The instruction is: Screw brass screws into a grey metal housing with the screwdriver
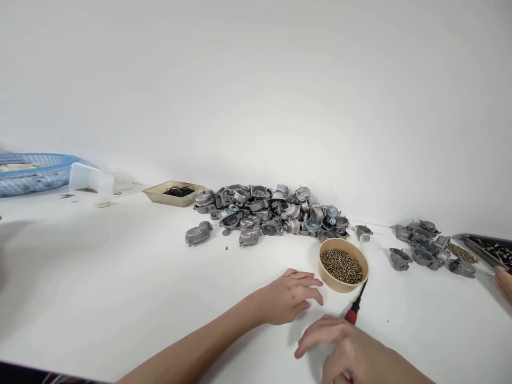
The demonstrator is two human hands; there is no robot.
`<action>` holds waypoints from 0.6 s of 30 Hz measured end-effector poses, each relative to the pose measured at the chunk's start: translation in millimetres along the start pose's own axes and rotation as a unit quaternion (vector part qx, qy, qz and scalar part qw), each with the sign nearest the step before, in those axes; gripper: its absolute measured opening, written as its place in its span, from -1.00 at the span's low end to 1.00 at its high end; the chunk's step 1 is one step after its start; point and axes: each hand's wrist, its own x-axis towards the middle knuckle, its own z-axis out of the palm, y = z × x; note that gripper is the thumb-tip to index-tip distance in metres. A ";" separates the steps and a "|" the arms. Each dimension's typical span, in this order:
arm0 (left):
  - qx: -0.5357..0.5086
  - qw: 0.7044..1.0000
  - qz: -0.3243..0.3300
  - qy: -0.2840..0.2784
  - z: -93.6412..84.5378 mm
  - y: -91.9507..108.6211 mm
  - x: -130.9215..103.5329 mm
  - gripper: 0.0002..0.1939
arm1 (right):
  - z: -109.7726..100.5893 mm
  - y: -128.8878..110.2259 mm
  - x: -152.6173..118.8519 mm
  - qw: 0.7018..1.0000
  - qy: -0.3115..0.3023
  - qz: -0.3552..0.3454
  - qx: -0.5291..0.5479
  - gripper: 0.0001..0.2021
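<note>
The left hand [288, 296] is palm down and loosely spread over the white table [160, 293], its fingers slightly bent with nothing visible between them, and the fingertips come just beside the near left wall of the round tan bowl [339, 286], which is full of brassy screws [342, 265]. From that hand the bowl lies forward and to the right, so the left hand is the nearer of the two to it. The right hand [344, 346] is closer to the body, thumb and forefinger apart; a red-handled screwdriver [354, 308] runs out from behind it, and I cannot tell whether the hidden fingers are closed around the handle or merely resting over it. The screwdriver's long axis slants forward and a little rightward, away from the body, bringing its dark shaft close to the bowl's near right side. Beyond the bowl, mostly to the left, spreads a heap of grey metal housings [260, 210], well apart from both hands, with a smaller cluster [422, 248] off to the right
</note>
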 end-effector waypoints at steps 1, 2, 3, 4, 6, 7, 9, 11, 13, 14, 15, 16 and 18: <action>0.000 1.000 0.002 0.003 0.2 -0.3 -0.1 -0.69 | -2.3 -0.2 -0.7 1.000 0.016 0.011 -0.006 -0.72; 0.001 1.000 0.003 0.004 0.2 -0.4 -0.2 -0.70 | -4.1 -0.5 -1.1 0.999 0.027 0.021 -0.020 -0.61; 0.002 1.000 0.003 0.004 0.0 -0.4 -0.3 -0.70 | -5.3 -0.5 -1.4 0.999 0.031 0.024 -0.029 -0.55; 0.002 1.000 0.001 0.002 -0.3 -0.2 -0.4 -0.70 | -5.7 -0.2 -1.5 0.999 0.030 0.018 -0.020 -0.58; 0.003 1.000 -0.005 -0.005 -1.3 0.5 -0.6 -0.70 | -4.7 1.3 -1.7 0.999 0.030 0.000 0.033 -0.77; 0.002 1.000 -0.009 -0.008 -1.8 0.9 -0.6 -0.70 | -3.6 2.3 -1.9 0.997 0.036 -0.008 0.061 -0.83; 0.002 1.000 -0.012 -0.012 -2.7 1.8 -0.6 -0.70 | -1.5 3.8 -2.4 0.997 0.045 -0.004 0.068 -0.82; 0.000 1.000 -0.010 -0.013 -3.2 2.5 -0.4 -0.69 | -0.4 4.4 -2.8 0.998 0.048 0.015 0.025 -0.67; -0.005 1.000 -0.008 -0.012 -3.4 3.0 -0.1 -0.69 | -0.6 4.3 -3.2 0.999 0.033 0.014 0.019 -0.67; -0.008 1.000 -0.007 -0.011 -3.5 3.1 -0.1 -0.69 | -1.2 4.0 -3.4 0.999 0.021 0.014 0.029 -0.74; -0.011 1.000 -0.006 -0.009 -3.5 3.2 0.0 -0.69 | -2.1 3.5 -3.6 0.999 0.011 0.013 0.042 -0.82; -0.015 1.000 -0.005 -0.008 -3.6 3.3 0.0 -0.69 | -3.2 2.7 -3.7 0.999 0.008 0.015 0.049 -0.85; -0.017 1.000 -0.002 -0.008 -3.6 3.1 0.1 -0.69 | -5.8 0.7 -3.3 0.999 0.013 0.032 0.031 -0.77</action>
